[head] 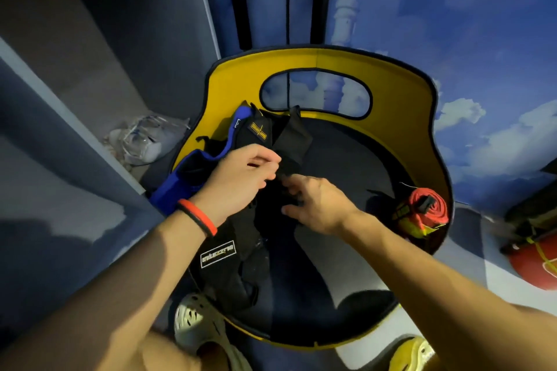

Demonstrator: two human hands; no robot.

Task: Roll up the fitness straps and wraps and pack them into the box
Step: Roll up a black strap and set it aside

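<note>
Black wrap [294,135]: a dark, matte band of fabric, partly unrolled, its free end standing up toward the far wall of the box; it is held above the left half of the box floor.
Left hand [241,178]: fingers curled, thumb and fingertips pinching the upper part of the black wrap.
Right hand [319,205]: fingers bent down into the lower folds of the same black wrap, gripping it; the fingertips are partly lost in the dark fabric.
Wristband [197,217]: red and black, on the left wrist.
Box [361,65]: a round tub with yellow inner walls, black edging, a dark floor and an oval handle cut-out in its far wall.
Blue-edged wrap [180,181]: black fabric with bright blue trim, draped over the left rim of the box; a yellow patch shows on the black fabric just beside the trim.
Labelled wrap [223,262]: a black piece bearing a white-outlined rectangular label, lying across the near-left rim under the left forearm.
Red strap [428,208]: rolled into a coil with yellow-green markings, resting inside against the right wall of the box.
Shoes [196,325]: pale perforated clogs, at the near edge of the box.
Shelf unit [90,69]: grey, left of the box, holding a clear plastic bag [144,138].
Wall [452,9]: blue, painted with white clouds, behind the box.
</note>
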